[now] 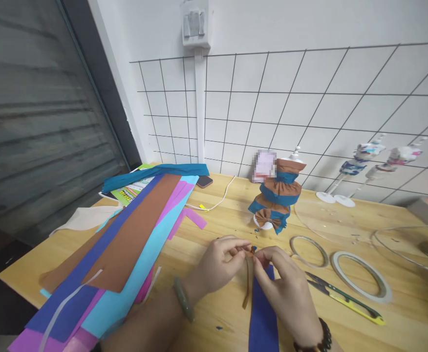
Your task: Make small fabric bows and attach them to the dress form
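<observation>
My left hand and my right hand meet low in the middle, fingertips pinched together. Between them is a small gathered bit of brown and blue material. A narrow brown strip dangles from this spot. Beneath my right hand a long dark blue strip lies on the table, paper or cloth. Just beyond my hands stands a doll-like form dressed in ruffled brown and teal layers, with a brown bow low on its front.
Layered coloured sheets cover the left side. To the right lie two tape rolls and yellow-handled thread snips. Two wrapped white stands lean by the grid wall. A phone and white cable lie behind.
</observation>
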Action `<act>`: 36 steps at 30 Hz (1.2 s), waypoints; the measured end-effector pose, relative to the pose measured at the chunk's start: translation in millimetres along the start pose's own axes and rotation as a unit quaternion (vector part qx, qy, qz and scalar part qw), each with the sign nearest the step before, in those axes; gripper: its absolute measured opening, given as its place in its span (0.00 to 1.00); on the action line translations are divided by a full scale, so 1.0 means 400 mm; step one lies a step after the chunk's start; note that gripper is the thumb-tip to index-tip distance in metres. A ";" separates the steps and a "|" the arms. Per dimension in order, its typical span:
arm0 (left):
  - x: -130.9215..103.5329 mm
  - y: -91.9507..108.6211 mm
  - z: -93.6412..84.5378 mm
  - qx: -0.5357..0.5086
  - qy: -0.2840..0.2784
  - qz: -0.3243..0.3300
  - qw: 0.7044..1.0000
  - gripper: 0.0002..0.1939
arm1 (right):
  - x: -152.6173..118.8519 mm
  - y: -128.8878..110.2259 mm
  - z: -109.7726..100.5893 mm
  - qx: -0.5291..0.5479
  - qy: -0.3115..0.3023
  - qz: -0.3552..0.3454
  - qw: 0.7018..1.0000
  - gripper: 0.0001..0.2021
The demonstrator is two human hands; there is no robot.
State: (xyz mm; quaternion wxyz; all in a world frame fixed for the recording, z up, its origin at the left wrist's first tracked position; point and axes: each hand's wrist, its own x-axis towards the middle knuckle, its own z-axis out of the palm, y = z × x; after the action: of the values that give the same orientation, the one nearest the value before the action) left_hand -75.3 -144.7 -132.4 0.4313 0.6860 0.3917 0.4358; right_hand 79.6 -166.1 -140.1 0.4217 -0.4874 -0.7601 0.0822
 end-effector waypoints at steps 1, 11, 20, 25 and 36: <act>-0.001 0.004 0.000 0.007 0.000 -0.002 1.000 0.13 | -0.001 0.006 0.002 -0.018 0.001 -0.004 1.000 0.03; 0.000 0.000 0.011 0.052 0.030 -0.014 0.998 0.09 | -0.004 0.004 0.007 -0.084 -0.025 -0.041 0.995 0.04; 0.007 -0.045 0.025 -0.063 0.035 -0.087 0.994 0.06 | -0.002 -0.003 0.010 -0.084 -0.026 -0.039 0.995 0.05; 0.011 -0.059 0.025 -0.127 0.040 -0.096 0.987 0.06 | -0.005 0.002 0.013 -0.075 -0.021 -0.045 0.996 0.06; 0.010 -0.046 0.015 -0.118 0.008 -0.122 0.985 0.15 | -0.006 0.007 0.014 -0.088 -0.029 -0.045 0.995 0.06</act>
State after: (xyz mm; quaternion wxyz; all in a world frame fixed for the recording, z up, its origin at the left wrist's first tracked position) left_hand -71.6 -136.4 -150.1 0.5560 0.5735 0.4220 0.4288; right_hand 78.2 -165.1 -146.5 0.3587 -0.4854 -0.7973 0.0100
